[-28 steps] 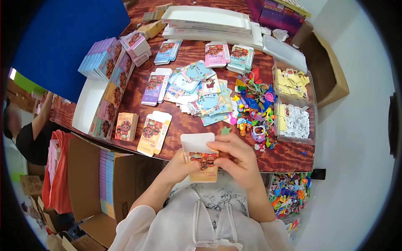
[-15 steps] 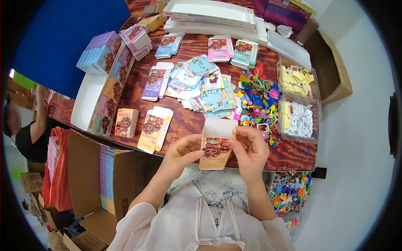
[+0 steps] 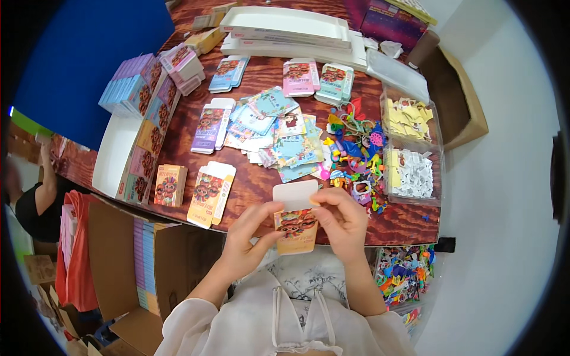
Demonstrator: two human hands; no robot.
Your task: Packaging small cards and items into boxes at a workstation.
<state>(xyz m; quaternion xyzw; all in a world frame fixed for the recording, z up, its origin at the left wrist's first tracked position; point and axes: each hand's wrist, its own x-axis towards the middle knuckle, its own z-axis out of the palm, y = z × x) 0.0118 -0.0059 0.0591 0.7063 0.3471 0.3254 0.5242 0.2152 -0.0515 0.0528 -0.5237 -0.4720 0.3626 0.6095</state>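
Observation:
A small yellow-orange carton (image 3: 297, 240) with cartoon figures stands upright between my hands at the table's front edge, its white top flap raised. My left hand (image 3: 252, 234) is closed on its left side, thumb against the front and index finger near the flap's base. My right hand (image 3: 339, 222) grips the upper right corner between thumb and fingers. The carton's inside is hidden. Beyond it lie a pile of printed cards (image 3: 285, 139) and a heap of small plastic toys (image 3: 359, 157). A flat yellow carton (image 3: 211, 193) and a folded-up orange box (image 3: 170, 185) sit to the left.
Flattened purple (image 3: 209, 126), blue (image 3: 228, 73), pink (image 3: 300, 76) and green cartons (image 3: 334, 83) lie around the cards. A white display tray (image 3: 113, 154) holds boxes at left. Clear containers (image 3: 440, 172) hold paper slips at right. Long white trays (image 3: 291, 24) are stacked behind.
The carton and both hands have shifted slightly left and downward in the picture, while the table scene has shifted with the head's movement. Both hands still hold the carton.

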